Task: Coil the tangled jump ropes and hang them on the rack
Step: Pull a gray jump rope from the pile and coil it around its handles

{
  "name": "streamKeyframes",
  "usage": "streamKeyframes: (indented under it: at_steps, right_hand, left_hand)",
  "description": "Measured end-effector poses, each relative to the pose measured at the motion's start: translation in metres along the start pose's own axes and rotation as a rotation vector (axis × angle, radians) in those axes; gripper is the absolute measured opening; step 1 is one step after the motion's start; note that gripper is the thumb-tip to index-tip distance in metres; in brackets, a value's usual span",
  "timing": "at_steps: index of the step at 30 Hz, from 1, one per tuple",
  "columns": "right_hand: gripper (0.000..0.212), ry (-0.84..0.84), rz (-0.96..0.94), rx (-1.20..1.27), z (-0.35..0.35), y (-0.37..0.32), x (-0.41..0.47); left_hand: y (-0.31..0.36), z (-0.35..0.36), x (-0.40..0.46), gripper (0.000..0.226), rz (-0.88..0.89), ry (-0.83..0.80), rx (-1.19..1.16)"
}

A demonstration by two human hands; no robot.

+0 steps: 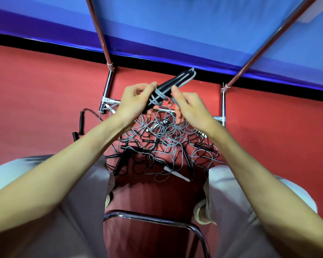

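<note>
Black handles (163, 90) of one grey jump rope are held paired in the left hand (132, 101), fingers clamped round them, so cord can be wound on by the right hand (186, 107), which pinches the cord. Remaining tangled ropes (166, 140) are left on the floor (45, 90) below, by the rack (108, 84).

There are no words, numbers, or signs to read anywhere here, not even on the jump ropes (168, 138).

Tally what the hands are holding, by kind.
black handles: 2, gripped by the left hand
grey rope: 1, wound round them, its end pinched by the right hand
Total: 3
</note>
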State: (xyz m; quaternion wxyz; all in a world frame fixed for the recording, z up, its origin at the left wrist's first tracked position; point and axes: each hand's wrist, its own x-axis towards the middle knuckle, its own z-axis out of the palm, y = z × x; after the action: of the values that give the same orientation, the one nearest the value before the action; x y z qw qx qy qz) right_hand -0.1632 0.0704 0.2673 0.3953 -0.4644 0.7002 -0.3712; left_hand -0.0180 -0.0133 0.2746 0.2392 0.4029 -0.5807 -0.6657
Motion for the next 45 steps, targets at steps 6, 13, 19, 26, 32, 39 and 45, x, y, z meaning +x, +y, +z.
streamKeyframes:
  at_steps: [6, 13, 19, 26, 32, 39, 45]
  right_hand:
    - [0.054, 0.019, 0.082, 0.172, 0.004, 0.003, 0.006]
    - [0.045, -0.009, 0.023, -0.014, -0.018, 0.002, 0.002]
    - [0.037, -0.041, -0.022, 0.000, -0.007, -0.002, -0.001]
    - [0.058, 0.025, 0.059, 0.125, 0.006, -0.005, 0.008]
    - [0.064, 0.012, 0.140, 0.154, -0.001, -0.014, 0.004]
    - [0.063, -0.016, 0.159, 0.174, -0.004, -0.012, 0.003]
    - [0.068, -0.073, 0.253, 0.167, 0.001, -0.010, 0.006]
  left_hand:
    - [-0.004, 0.003, -0.002, 0.019, 0.188, 0.012, 0.258]
    - [0.011, -0.006, -0.005, 0.043, -0.102, -0.397, 0.179]
    - [0.007, -0.007, -0.005, 0.053, -0.162, -0.478, 0.109]
    - [0.006, 0.012, -0.008, 0.009, -0.076, -0.197, -0.097]
    - [0.009, 0.015, -0.006, 0.015, -0.076, -0.129, -0.054]
    - [0.008, 0.021, -0.006, 0.020, -0.090, -0.078, 0.002]
    - [0.001, 0.026, -0.007, 0.017, -0.176, -0.023, -0.045]
